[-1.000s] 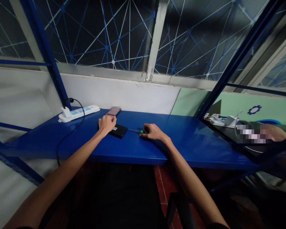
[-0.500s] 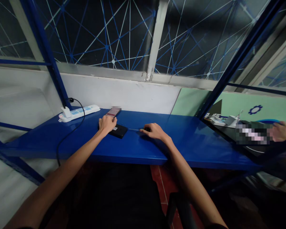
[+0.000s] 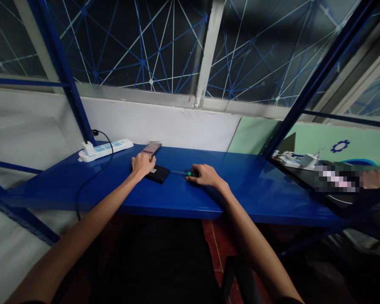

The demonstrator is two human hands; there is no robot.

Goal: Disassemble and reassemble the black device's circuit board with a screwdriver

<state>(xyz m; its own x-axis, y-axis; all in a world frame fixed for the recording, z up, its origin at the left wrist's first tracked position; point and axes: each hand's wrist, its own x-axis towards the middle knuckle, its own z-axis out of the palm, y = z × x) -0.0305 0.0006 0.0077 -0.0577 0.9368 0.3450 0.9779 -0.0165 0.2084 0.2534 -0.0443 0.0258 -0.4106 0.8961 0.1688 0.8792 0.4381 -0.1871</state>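
From the head-worn camera I look down on a long, glossy blue metal table (image 3: 183, 196) with two bare forearms reaching over it from the near side. The left hand (image 3: 142, 164) rests on the left end of a flat, black, rectangular box (image 3: 161, 174) with a small pale label; its fingers are bent, but I cannot tell from here whether they close around the box or only press on it. The box lies flat near the middle of the table. To its right, the right hand (image 3: 203, 174) grasps a slim screwdriver with a green and dark handle (image 3: 189, 174). Its thin metal shaft points left, and the tip is at the right side of the box; whether the two touch is too small for me to see.

Just behind the left hand I see a flat smartphone with a lit, pinkish screen (image 3: 151, 148). Farther left, at the back of the table, sits a long white power strip with blue panels (image 3: 118, 146); a thin black cable (image 3: 93, 179) curves down over the near edge. At far right, beyond a blue metal post (image 3: 289, 120), another person's hand (image 3: 377, 179) shows above a dark work surface, beside a blurred-out patch.
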